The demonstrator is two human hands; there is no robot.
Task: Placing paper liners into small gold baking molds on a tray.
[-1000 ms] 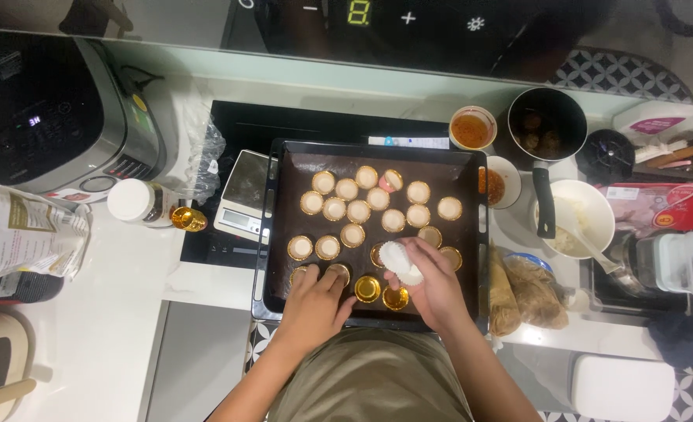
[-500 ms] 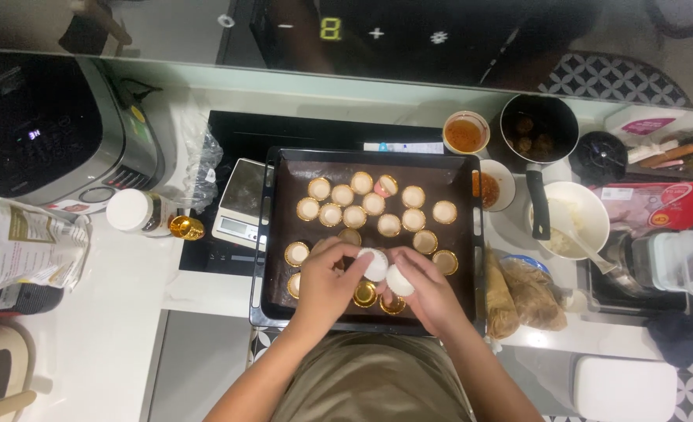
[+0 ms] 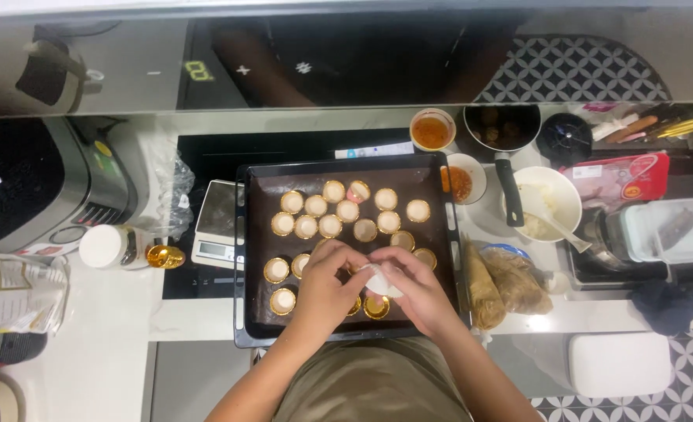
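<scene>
A black baking tray (image 3: 257,328) lies on the counter and holds several small gold foil cups (image 3: 334,191) filled with pale dough. My left hand (image 3: 325,287) and my right hand (image 3: 411,287) meet over the tray's front part. Between their fingers is a lump of white dough (image 3: 377,278), pinched from both sides. Empty gold cups (image 3: 376,309) sit just beneath the hands. My forearms reach in from the bottom edge.
A small kitchen scale (image 3: 216,225) stands left of the tray, with a white-lidded jar (image 3: 106,246) and a dark appliance (image 3: 34,187) further left. To the right are a white bowl with a spoon (image 3: 548,205), sauce cups (image 3: 432,130), a dark pot (image 3: 501,125) and bagged fillings (image 3: 501,283).
My left hand rose from the tray's front edge and joined my right hand on the white dough. The two hands now hold it together at the tray's front middle.
</scene>
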